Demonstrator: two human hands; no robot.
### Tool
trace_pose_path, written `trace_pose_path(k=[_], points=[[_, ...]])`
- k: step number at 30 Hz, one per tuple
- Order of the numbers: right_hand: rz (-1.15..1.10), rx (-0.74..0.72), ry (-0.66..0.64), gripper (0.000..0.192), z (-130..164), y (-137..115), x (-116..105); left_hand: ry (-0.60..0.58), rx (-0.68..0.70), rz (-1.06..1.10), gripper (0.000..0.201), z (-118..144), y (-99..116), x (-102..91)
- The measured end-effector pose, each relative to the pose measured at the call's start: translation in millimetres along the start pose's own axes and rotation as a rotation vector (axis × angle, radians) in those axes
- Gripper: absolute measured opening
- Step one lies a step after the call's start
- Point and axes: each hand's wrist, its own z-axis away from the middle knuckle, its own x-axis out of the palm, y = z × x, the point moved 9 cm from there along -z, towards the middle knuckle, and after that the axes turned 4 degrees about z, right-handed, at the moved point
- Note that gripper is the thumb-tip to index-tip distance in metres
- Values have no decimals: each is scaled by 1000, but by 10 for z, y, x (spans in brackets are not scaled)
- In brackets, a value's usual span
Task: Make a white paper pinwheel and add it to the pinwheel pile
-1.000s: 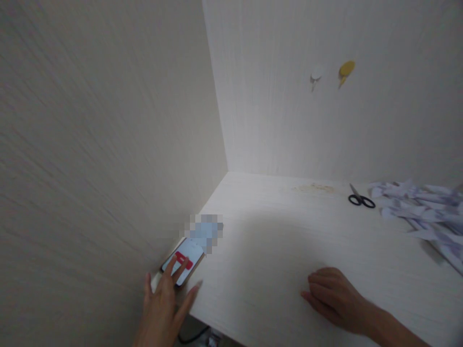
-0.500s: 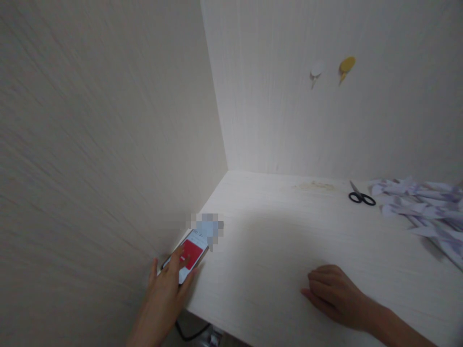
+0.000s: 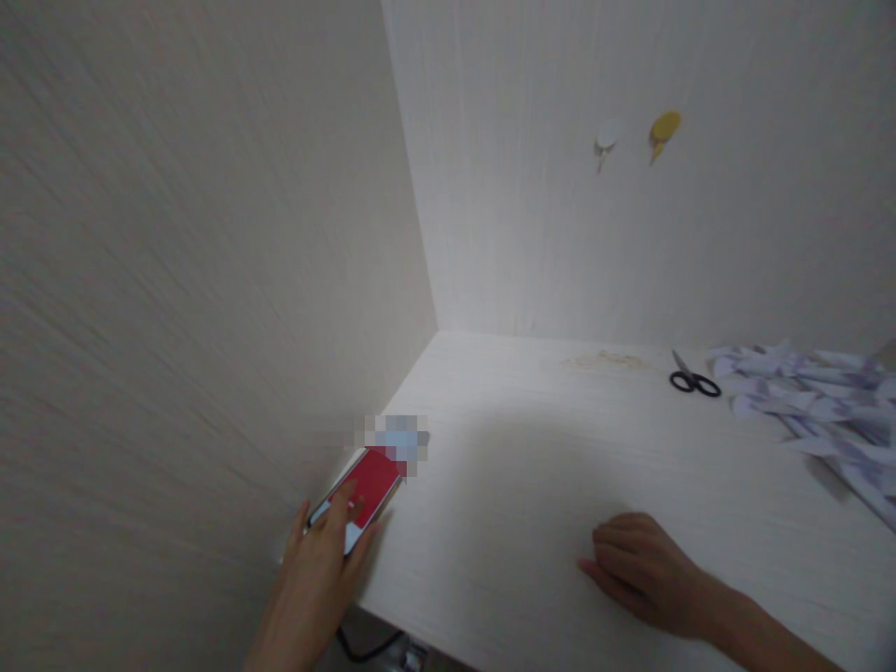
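Note:
A smartphone [image 3: 374,485] lies at the left edge of the desk by the side wall, its screen showing a large red area and its upper end blurred by pixel blocks. Over its lower end is my left hand [image 3: 315,560], fingers spread, with a fingertip on or just above the screen. The thumb runs beside the phone's right edge and another finger beside its left. My right hand [image 3: 640,569] rests on the white desk [image 3: 504,532] with its fingers curled in, and nothing shows in it.
Black-handled scissors [image 3: 693,381] lie at the back right, beside a pile of folded paper strips [image 3: 819,392]. Two hooks, a white one [image 3: 605,145] and a yellow one [image 3: 664,129], are on the back wall. A dark cable [image 3: 368,649] shows below the desk's front edge.
On the phone's screen, the red area has grown upward over what was white. Both hands stay nearly in place; the whole view has shifted slightly.

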Motion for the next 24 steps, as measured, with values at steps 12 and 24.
trace_pose_path(k=[12,24], points=[[-17,10,-2,35,7,17,9,40,48,-71,49,-5,57,-44],[-25,18,-2,36,2,13,2,58,79,-95,50,-34,117,-79]])
